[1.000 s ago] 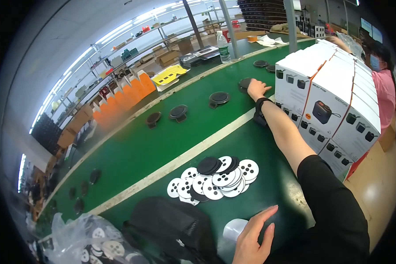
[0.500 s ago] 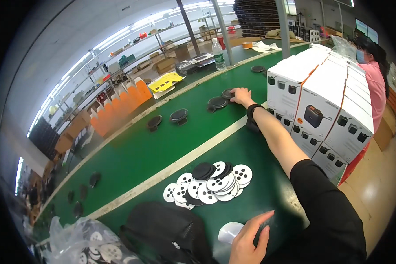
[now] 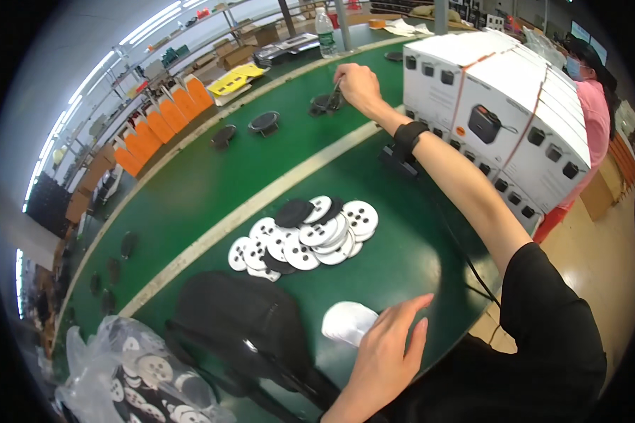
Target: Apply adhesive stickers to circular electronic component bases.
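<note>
My right hand (image 3: 360,84) reaches over the far green strip, its fingers pinched on a dark round part (image 3: 336,93), tilted up. Just below that lies a black round part with a tab (image 3: 323,106). Farther left are two similar black round parts (image 3: 264,123) (image 3: 224,135). Low in the picture, my left hand (image 3: 388,345) has thumb and index finger apart; its other fingers are curled out of sight around a white round sheet (image 3: 347,322). Beyond it lies a pile of white and black discs with holes (image 3: 321,233).
A stack of white boxes (image 3: 497,113) stands at right, with a person in pink (image 3: 593,106) behind. A black bag (image 3: 240,310) and a clear plastic bag of discs (image 3: 148,374) lie at lower left. Orange cards (image 3: 162,123) and a water bottle (image 3: 325,34) line the far edge.
My right hand has raised the dark round part from lying flat to a tilt and drawn it leftward over its neighbour. The whole view has shifted. My left hand keeps the white sheet beside it.
</note>
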{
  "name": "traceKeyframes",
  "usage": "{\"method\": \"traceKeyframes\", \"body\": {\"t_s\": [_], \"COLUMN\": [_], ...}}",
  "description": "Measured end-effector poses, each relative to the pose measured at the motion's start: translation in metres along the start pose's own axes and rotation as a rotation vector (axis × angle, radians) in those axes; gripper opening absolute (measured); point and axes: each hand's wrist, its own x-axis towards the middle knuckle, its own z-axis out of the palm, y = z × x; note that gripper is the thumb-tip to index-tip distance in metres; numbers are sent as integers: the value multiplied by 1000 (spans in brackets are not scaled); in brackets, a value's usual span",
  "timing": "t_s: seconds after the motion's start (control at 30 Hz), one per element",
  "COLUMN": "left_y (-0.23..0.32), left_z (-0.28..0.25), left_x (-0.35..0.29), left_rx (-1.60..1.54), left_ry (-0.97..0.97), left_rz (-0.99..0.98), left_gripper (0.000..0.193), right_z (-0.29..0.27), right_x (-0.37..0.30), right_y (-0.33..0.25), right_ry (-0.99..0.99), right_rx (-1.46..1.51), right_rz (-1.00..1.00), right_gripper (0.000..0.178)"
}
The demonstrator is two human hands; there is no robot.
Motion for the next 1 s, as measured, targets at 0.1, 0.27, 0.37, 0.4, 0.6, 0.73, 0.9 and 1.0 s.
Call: {"method": "traceKeyframes", "body": {"t_s": [0.1, 0.27, 0.37, 0.4, 0.6, 0.73, 0.9, 1.0], "left_y": [12, 1, -2, -3, -17, -15, -20, -12], "left_z": [-5, -39, -46, -47, -37, -25, -19, -19], "left_x": [-6, -9, -9, -10, -12, 0, 7, 15], "left_rx": [254, 672, 694, 688, 705, 527, 458, 505], "left_ry": [-59, 264, 249, 214, 5, -20, -36, -25], "left_rz": [-28, -83, -199, -242, -231, -254, -226, -183], "left_gripper": [25, 29, 31, 31, 36, 38, 42, 42], "right_z": [-50, -116, -146, -154, -129, -95, -90, -91], "right_x": [-36, -111, -130, -135, -151, -166, -168, -161], "right_y": [-18, 2, 21, 20, -19, -38, -37, -33], "right_ry": [-229, -609, -788, -890, -653, -854, -925, -1089], "right_rx": [179, 255, 295, 250, 83, -82, -77, 62], "right_rz": [14, -52, 35, 145, -311, -233, -204, -88], "right_gripper": [21, 36, 40, 42, 28, 47, 42, 43]}}
